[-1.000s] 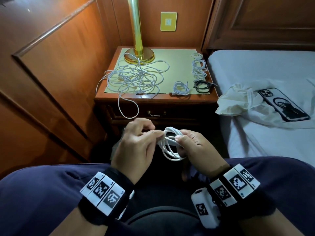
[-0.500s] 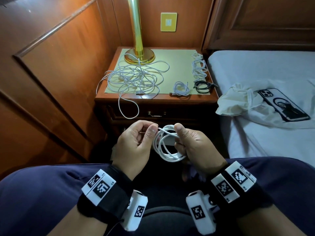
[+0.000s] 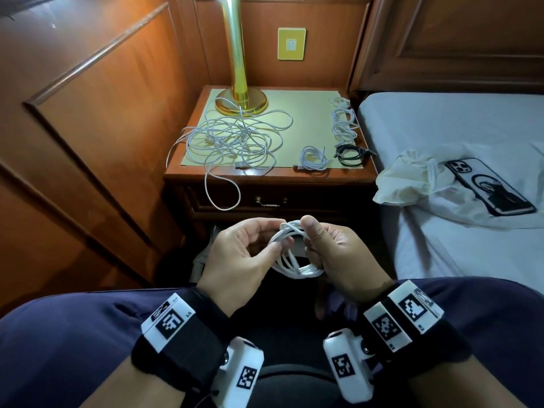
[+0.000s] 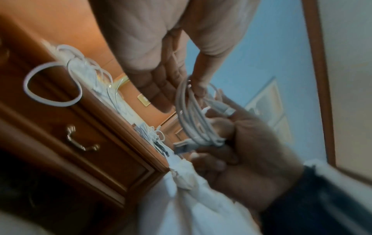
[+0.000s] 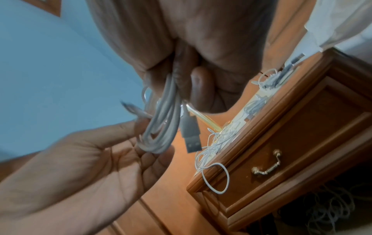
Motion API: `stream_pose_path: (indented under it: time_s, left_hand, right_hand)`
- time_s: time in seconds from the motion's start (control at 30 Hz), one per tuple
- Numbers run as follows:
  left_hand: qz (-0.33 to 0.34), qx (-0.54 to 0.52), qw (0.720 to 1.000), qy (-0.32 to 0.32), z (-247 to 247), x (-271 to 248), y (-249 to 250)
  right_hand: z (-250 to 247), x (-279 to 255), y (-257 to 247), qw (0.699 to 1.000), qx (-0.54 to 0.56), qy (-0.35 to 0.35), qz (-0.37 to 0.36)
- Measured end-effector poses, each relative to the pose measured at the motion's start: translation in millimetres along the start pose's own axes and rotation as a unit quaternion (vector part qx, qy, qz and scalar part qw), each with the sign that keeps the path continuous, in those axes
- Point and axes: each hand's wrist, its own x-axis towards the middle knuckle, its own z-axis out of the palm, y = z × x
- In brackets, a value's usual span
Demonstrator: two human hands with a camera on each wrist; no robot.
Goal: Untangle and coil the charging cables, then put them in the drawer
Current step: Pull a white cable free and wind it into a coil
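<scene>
Right hand grips the white coil over the lap, at 6 o'clock from the nightstand; left hand pinches its top – loops could spring loose, since the plug dangles unsecured

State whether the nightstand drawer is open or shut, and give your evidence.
Shut. The drawer front sits flush in the nightstand frame, handle hanging untouched; a loose cable loop dangles across it.

Lamp top cut off.
</scene>
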Motion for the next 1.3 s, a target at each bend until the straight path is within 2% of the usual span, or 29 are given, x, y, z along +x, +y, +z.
stream_pose_path:
  time_s: [0.07,0.17,0.27,0.33,0.43,0.57,0.63,0.77,0.93,1.03,1.17,1.3]
  left_hand:
    - [-0.045,-0.092,0.995,-0.013,3,1,3]
    - [-0.093,-0.244,0.963,-0.059,2,9,11]
    - [-0.113,-0.301,0.944,-0.078,-3,29,26]
    - [-0.091,-0.245,0.962,-0.075,2,45,37]
    - [-0.036,-0.082,0.994,-0.058,15,79,49]
    - [0.028,0.079,0.995,-0.053,28,132,52]
    - [0.026,0.135,0.989,-0.045,38,153,43]
    - [0.000,0.198,0.980,-0.021,66,183,19]
    - [0.030,0.220,0.973,-0.068,85,212,15]
    - [0.030,0.228,0.971,-0.071,98,223,13]
    - [0.040,0.287,0.957,-0.033,111,234,7]
    - [0.085,0.328,0.941,0.014,114,236,5]
  right_hand:
    - [-2,6,1,0.998,-0.061,0.024,-0.025]
    - [-3,16,-8,0.985,-0.148,0.066,-0.064]
    - [-5,31,-25,0.964,-0.223,0.095,-0.111]
    - [-9,41,-36,0.957,-0.244,0.097,-0.125]
    - [-24,62,-53,0.950,-0.264,0.100,-0.135]
    - [-60,104,-65,0.938,-0.284,0.143,-0.138]
    - [-77,119,-59,0.943,-0.275,0.145,-0.122]
    - [-92,131,-31,0.960,-0.232,0.137,-0.077]
    - [-120,157,-20,0.957,-0.200,0.203,-0.060]
    - [-130,166,-17,0.951,-0.197,0.227,-0.070]
    - [-137,172,-9,0.944,-0.202,0.249,-0.074]
    - [-143,174,-10,0.939,-0.203,0.262,-0.088]
